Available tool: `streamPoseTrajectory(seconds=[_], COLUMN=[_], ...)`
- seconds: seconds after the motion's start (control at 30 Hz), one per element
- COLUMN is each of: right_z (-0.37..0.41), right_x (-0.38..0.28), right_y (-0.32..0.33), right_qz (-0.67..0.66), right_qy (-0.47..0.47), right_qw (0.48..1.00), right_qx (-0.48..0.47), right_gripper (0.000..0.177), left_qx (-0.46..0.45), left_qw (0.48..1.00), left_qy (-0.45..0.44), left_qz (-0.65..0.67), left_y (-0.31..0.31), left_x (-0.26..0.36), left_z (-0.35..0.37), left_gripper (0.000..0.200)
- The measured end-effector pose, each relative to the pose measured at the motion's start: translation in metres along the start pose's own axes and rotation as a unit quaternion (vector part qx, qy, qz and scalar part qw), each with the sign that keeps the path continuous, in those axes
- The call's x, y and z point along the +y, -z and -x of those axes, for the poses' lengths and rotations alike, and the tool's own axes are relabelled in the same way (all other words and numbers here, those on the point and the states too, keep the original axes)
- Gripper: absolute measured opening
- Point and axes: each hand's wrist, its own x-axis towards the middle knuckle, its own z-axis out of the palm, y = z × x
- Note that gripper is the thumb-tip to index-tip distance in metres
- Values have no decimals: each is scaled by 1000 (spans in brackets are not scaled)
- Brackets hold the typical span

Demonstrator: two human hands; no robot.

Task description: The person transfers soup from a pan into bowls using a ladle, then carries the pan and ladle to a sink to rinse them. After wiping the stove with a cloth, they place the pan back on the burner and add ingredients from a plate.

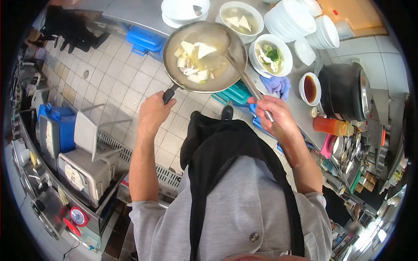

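Observation:
My left hand (154, 109) is closed around the black handle of a frying pan (225, 75). The pan hangs over the floor, its far edge reaching over the metal counter. Broth with white tofu pieces (205, 50) and other pale and greenish bits lies in it. In my right hand (275, 114) is the long metal handle of a ladle (247, 81), whose head end reaches into the right side of the pan. Beyond the pan stand a bowl of tofu soup (257, 31) and a bowl of soup with green leaves (289, 60).
Stacked white bowls (289, 19) stand at the back of the counter (130, 13). A blue cloth (277, 86), a bowl of brown sauce (310, 89), a large black pot (342, 91) and orange bottles (326, 125) line the right side. A white chair (89, 135) stands left.

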Motion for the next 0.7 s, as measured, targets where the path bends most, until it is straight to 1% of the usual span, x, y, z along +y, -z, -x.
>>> streamPoseTrajectory(seconds=[0.03, 0.1, 0.13, 0.27, 0.3, 0.37, 0.4, 0.43, 0.47, 0.53, 0.7], right_z=[-6, -16, -18, -15, -12, -6, -2, 2, 5, 12, 22], right_x=[3, 7, 9, 8, 7, 6, 4, 3, 3, 4, 7], right_y=[-5, -16, -19, -21, -18, -16, -16, -15, -15, -13, -6], right_qz=[0, 115, 126, 157, 152, 147, 122, 97, 97, 37, -4], right_qy=[-2, 32, 34, 14, -4, -22, -45, -68, -68, -93, -113], right_qw=[1000, 993, 991, 985, 985, 984, 987, 988, 988, 990, 989], right_qx=[-1, -18, -37, -64, -78, -96, -98, -98, -100, -98, -100], right_gripper=[34, 32, 31, 31, 31, 32, 33, 34, 34, 35, 35], left_qx=[-10, -20, -24, -40, -39, 2, 3, -22, -47, -45, -41], left_qw=[1000, 1000, 999, 999, 998, 1000, 1000, 999, 998, 998, 998], left_qy=[10, 23, 28, 37, 40, 17, 20, 35, 49, 48, 50], left_qz=[0, 0, 4, 0, 0, 13, 12, 9, 7, 6, -2], left_y=[2, 8, 10, 13, 10, 2, 4, 8, 10, 7, 14], left_x=[3, 8, 10, 12, 9, 2, 3, 8, 11, 10, 11], left_z=[1, 2, 4, 2, 2, 1, 2, 3, 3, 3, 7], left_gripper=[38, 37, 37, 36, 36, 40, 40, 38, 37, 37, 37])
